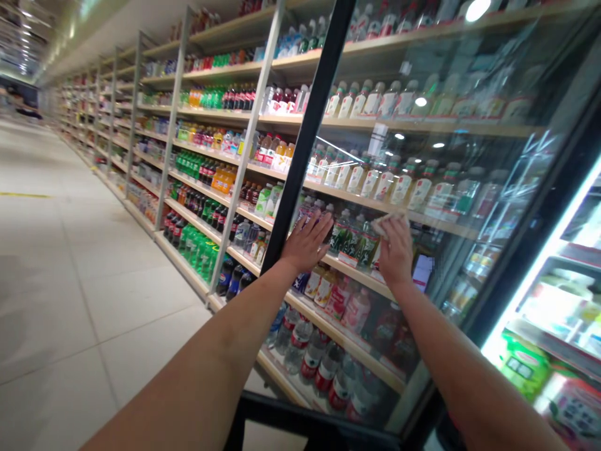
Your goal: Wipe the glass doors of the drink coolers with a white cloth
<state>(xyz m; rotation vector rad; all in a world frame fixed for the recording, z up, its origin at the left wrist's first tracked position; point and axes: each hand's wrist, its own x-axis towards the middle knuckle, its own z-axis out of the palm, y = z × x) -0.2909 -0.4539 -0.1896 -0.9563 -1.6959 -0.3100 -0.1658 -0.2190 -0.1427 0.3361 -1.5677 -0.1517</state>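
Note:
A glass door (357,351) with a black frame stands open in front of me, and shelves of bottles show through its pane. Near the frame's far edge, my left hand (307,244) lies flat against the door with its fingers stretched out. My right hand (395,250) presses a pale folded cloth (392,220) to the glass, fingers closed over it. Most of the cloth is hidden beneath that hand.
Long shelves (211,188) of bottled drinks run away to the left beside a pale tiled floor (70,300). On the right, a lit cooler (554,313) holds packaged goods. The door's black lower bar (319,423) crosses low in front of me.

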